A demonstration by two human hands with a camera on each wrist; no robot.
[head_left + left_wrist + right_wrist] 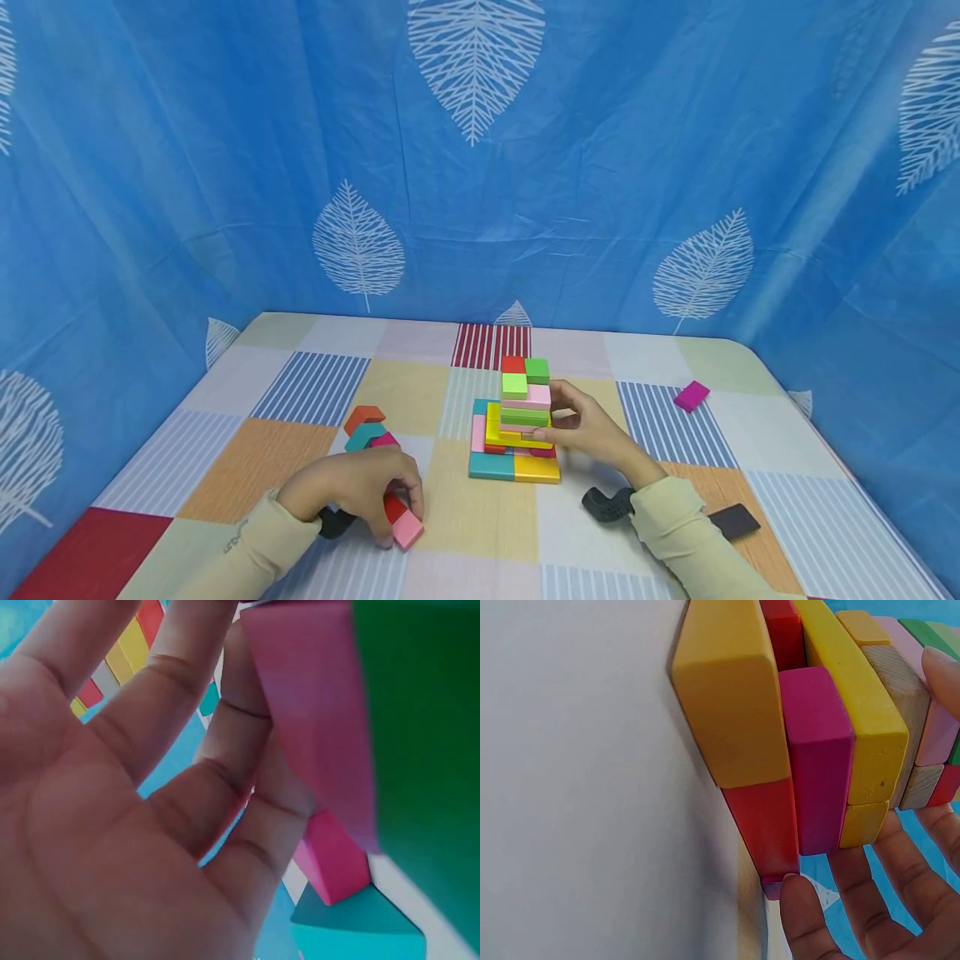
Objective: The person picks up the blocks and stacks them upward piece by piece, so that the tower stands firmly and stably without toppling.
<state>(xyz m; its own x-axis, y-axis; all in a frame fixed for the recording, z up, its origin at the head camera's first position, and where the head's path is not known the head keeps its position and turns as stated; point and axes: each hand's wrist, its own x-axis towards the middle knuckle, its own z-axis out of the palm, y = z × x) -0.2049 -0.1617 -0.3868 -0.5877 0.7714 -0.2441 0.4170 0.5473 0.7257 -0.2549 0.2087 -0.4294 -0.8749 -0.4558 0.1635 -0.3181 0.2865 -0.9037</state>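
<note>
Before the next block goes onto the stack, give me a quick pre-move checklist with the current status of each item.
1. Left hand has a block ready: ok; its grip is on a pink block and a red block on the table.
2. Right hand steadies the block stack: ok; fingers touch its right side.
3. Stack layers aligned: not ok; upper layers sit offset from the base.
4. Top surface free: ok; light green block and green block lie flat.
5. Stack firmness: cannot tell.
</note>
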